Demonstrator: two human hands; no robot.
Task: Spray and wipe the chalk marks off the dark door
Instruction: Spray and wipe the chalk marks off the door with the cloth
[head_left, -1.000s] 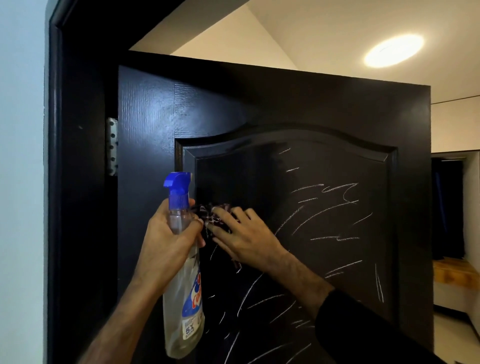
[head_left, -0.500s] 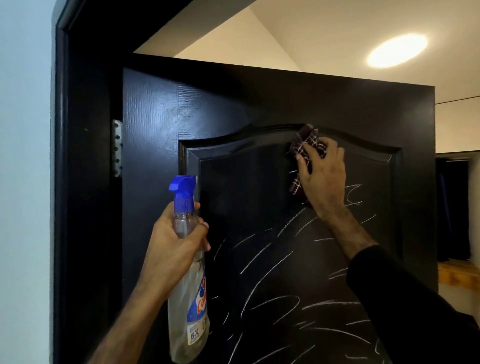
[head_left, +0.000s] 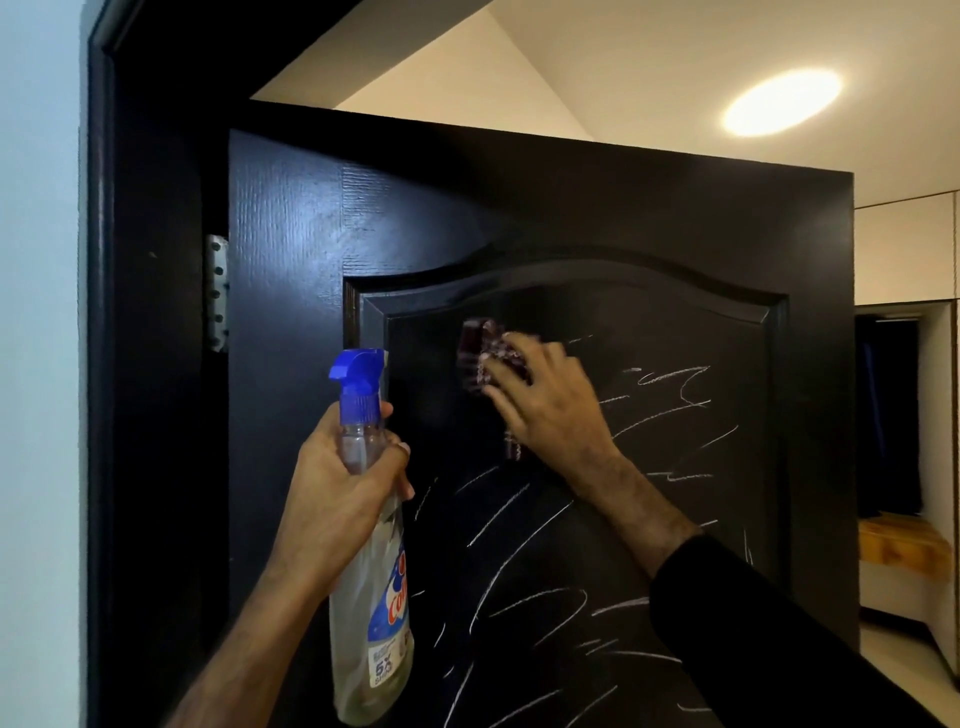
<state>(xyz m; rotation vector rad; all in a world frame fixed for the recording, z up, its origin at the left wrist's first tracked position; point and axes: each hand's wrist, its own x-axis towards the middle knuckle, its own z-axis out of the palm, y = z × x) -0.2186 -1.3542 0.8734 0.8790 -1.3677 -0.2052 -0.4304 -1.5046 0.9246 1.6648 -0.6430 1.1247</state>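
dark door (head_left: 519, 218): right hand (head_left: 545, 410) flat, pressing cloth (head_left: 480, 353); left hand (head_left: 337, 483) gripping spray bottle (head_left: 371, 571) upright.

The glossy black wooden door (head_left: 571, 208) carries white chalk scribbles (head_left: 670, 405). The clear plastic spray bottle (head_left: 371, 597) has a blue trigger head and blue-red label. The dark maroon cloth (head_left: 480, 353) shows white checks.
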